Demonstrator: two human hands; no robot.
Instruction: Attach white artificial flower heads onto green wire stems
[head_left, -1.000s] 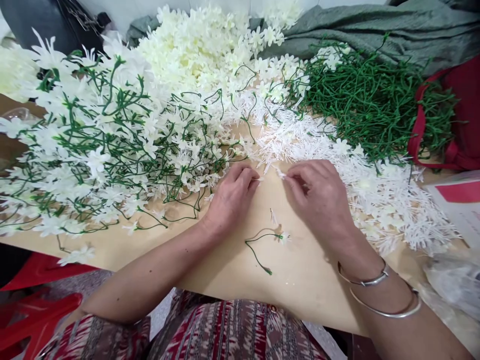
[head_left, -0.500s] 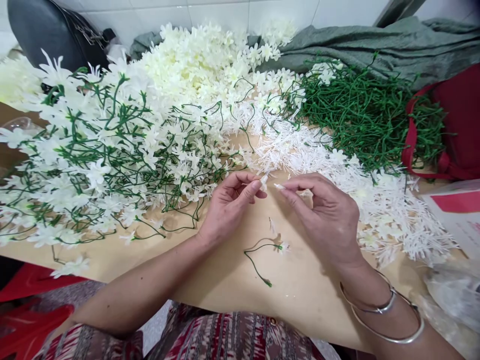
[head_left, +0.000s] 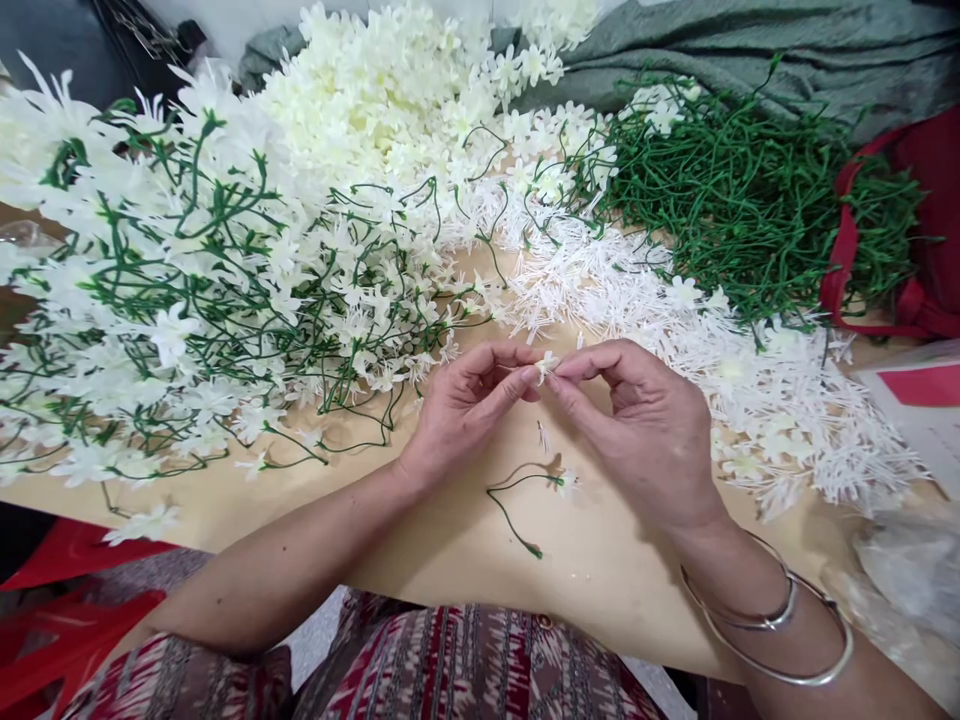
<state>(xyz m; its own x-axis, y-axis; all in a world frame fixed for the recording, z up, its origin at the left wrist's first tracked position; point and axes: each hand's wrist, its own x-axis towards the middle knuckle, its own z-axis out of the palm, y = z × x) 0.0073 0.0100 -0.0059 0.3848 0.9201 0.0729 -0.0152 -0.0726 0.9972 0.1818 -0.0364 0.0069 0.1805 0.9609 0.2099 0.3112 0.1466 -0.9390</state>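
Note:
My left hand (head_left: 474,405) pinches a small white artificial flower (head_left: 546,366) between thumb and forefinger. My right hand (head_left: 637,425), thumb and forefinger closed, meets the same flower from the other side. A little white piece that showed in the right fingertips is now hidden against the petals. Below the hands, a green plastic stem with a white bloom (head_left: 517,487) lies on the table. One loose white stamen piece (head_left: 543,438) lies between it and my fingers.
Finished-looking white flowers on green stems (head_left: 225,300) are heaped at left. Behind are loose pale blossoms (head_left: 397,100). White stamen pieces (head_left: 630,285) spread toward the right, beside a pile of green stems (head_left: 735,200). A red bag (head_left: 934,240) and clear plastic (head_left: 911,560) sit at the right edge.
My two hands have come together: the right fingertips moved left, bringing the white piece against the flower in my left hand. The camera view has tilted slightly down.

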